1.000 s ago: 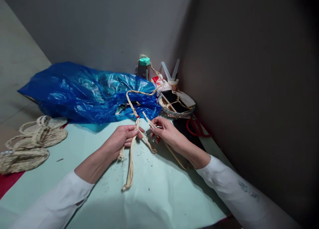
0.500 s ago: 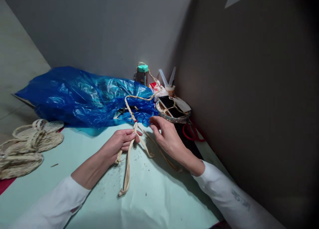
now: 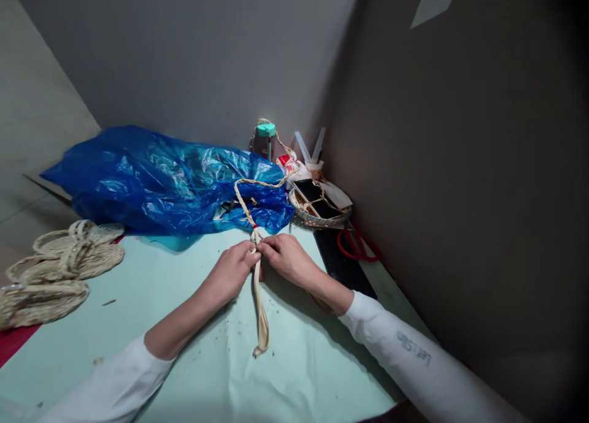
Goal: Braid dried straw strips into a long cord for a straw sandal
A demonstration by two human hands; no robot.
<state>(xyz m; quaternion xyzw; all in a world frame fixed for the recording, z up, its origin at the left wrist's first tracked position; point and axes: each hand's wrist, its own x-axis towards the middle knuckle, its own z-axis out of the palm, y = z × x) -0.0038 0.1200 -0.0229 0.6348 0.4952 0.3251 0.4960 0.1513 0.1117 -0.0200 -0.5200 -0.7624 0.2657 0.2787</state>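
Note:
A pale braided straw cord [image 3: 240, 196] runs from the jar at the back toward me, with a red band around it just above my fingers. Below the band its loose strands [image 3: 260, 312] hang down over the table. My left hand [image 3: 237, 263] pinches the strands from the left. From the right, my right hand [image 3: 285, 257] pinches them at nearly the same spot, the fingertips of both hands almost meeting. Part of the strands is hidden behind the hands.
A blue plastic bag [image 3: 170, 178] lies behind my hands. Woven straw sandals [image 3: 69, 266] sit at left. A basket [image 3: 322, 217] holding a phone, a jar [image 3: 265, 141] with a green lid, a cup [image 3: 314, 168], red-handled scissors [image 3: 354, 246] and a black flat object [image 3: 338, 257] are at right and back.
My right hand has moved left and closed on the strands beside my left hand. The hanging strand has swung right, and the view has shifted slightly.

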